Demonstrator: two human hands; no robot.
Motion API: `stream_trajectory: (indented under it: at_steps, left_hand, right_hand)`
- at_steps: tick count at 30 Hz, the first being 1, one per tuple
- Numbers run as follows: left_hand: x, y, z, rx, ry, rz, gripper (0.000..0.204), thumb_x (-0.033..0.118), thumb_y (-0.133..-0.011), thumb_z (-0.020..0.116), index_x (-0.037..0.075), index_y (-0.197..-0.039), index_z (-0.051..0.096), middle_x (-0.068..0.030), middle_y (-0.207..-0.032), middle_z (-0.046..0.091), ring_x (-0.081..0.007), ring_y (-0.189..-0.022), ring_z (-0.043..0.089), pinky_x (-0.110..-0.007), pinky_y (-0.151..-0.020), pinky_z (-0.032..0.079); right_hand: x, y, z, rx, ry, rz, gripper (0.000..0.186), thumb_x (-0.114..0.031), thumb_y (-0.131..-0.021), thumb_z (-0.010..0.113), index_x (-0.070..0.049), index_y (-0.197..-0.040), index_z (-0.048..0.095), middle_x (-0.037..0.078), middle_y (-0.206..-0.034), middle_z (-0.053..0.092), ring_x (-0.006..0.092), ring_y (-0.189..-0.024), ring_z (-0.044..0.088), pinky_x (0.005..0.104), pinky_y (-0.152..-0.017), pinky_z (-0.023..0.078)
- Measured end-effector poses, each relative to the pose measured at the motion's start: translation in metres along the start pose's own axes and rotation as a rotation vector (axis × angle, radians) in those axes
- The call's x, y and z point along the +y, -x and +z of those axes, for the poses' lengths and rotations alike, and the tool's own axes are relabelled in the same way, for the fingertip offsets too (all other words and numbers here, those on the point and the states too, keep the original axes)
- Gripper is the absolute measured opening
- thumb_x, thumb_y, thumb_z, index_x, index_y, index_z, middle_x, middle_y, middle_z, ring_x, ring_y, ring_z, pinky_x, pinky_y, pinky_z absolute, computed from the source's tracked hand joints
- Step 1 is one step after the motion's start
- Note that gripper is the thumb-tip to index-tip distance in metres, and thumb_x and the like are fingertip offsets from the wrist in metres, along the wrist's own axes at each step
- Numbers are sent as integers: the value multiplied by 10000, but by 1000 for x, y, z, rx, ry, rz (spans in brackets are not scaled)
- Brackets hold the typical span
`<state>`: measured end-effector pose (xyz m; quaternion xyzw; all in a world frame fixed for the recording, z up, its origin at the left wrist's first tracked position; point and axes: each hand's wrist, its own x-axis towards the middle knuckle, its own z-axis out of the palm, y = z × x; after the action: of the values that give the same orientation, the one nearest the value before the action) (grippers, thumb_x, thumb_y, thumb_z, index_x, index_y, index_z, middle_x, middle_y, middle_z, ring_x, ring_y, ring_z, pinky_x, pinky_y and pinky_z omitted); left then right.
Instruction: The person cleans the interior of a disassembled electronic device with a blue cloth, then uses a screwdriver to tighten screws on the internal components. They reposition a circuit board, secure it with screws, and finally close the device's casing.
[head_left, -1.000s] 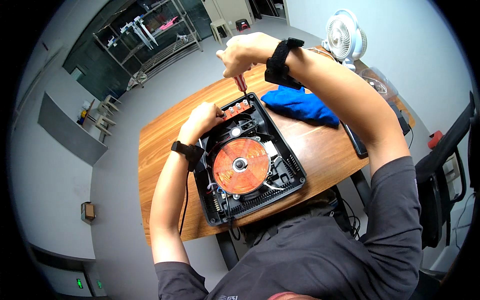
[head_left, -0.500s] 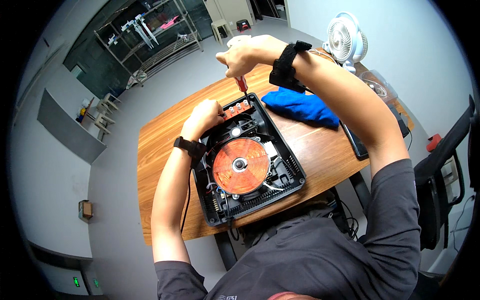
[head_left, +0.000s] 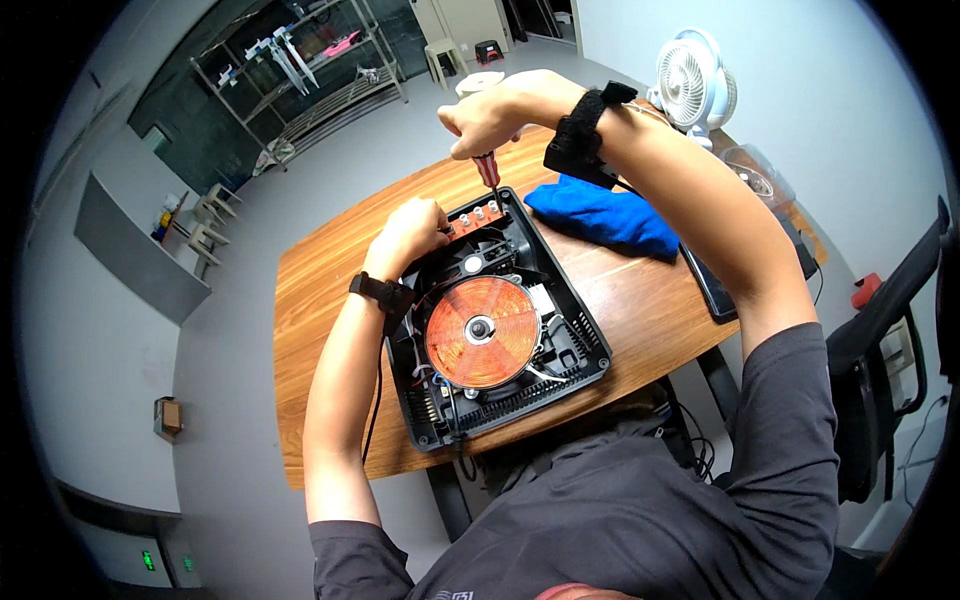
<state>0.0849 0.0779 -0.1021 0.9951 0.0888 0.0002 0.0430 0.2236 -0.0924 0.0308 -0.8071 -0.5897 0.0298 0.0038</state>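
Observation:
An opened induction cooker, its black housing [head_left: 592, 345] lying on the table, has a round copper coil [head_left: 460, 345] in its near half. Along its far end runs an orange-brown circuit board [head_left: 473, 229] with several small round parts. My left hand [head_left: 412, 235] is closed with curled fingertips at the board's left end; the fingers partly hide what they grip. My right hand [head_left: 484, 122] is wrapped round the top of a red-and-white-handled screwdriver [head_left: 487, 170]. The screwdriver points down, nearly upright, and its shaft meets the board's right end near the housing corner.
Right of the cooker lies a crumpled blue cloth [head_left: 600, 218] on the wooden table [head_left: 330, 290]. Beyond it are a white fan [head_left: 688, 85], a clear plastic box [head_left: 750, 168] and a dark flat device [head_left: 708, 285]. A black chair [head_left: 865, 400] stands at the right.
My right hand has shifted slightly right and turned a little about the screwdriver, showing more of its striped handle. The left hand and the cooker stay in place.

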Motion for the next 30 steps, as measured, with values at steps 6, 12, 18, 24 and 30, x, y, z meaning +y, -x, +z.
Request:
stream_trajectory:
  at_steps: [6, 12, 18, 24, 30]
  left_hand:
    - [0, -3, 3, -4, -8, -15, 207, 163, -715, 809, 66, -896, 779, -181, -856, 730, -341, -829, 711, -425, -777, 568]
    - [-3, -2, 5, 7, -30, -12, 218, 173, -726, 811, 72, -916, 782, -180, -887, 735, -338, -854, 714, -426, -789, 570]
    - [1, -3, 3, -14, -21, -3, 238, 150, -731, 774, 35, -940, 772, -204, -879, 726, -342, -826, 710, -415, -770, 563]
    - [0, -1, 5, 38, -33, 16, 234, 137, -736, 774, 26, -942, 773, -207, -857, 725, -339, -814, 713, -406, -760, 563]
    - [-2, -1, 0, -31, 15, -10, 243, 137, -737, 779, 21, -951, 776, -204, -813, 722, -330, -771, 714, -407, -738, 567]
  right_hand:
    - [4, 0, 6, 37, -113, -84, 386, -346, -1015, 497, 25, -1024, 604, 136, -759, 715, 230, -646, 709, 330, -542, 565]
    - [-6, -6, 6, 102, 171, 73, 409, -372, -995, 509, -35, -946, 735, 114, -811, 718, 261, -744, 719, 378, -676, 587]
    - [8, -15, 13, 121, 127, -125, 408, -328, -988, 530, 46, -1120, 621, 143, -748, 710, 274, -616, 696, 383, -610, 582]
    - [3, -12, 17, 219, 192, -77, 375, -303, -960, 560, 41, -942, 708, 172, -788, 717, 314, -697, 700, 410, -653, 572]
    - [-2, -18, 10, 57, 199, 14, 326, -212, -921, 525, 9, -1105, 678, 206, -955, 723, 326, -819, 717, 411, -718, 579]
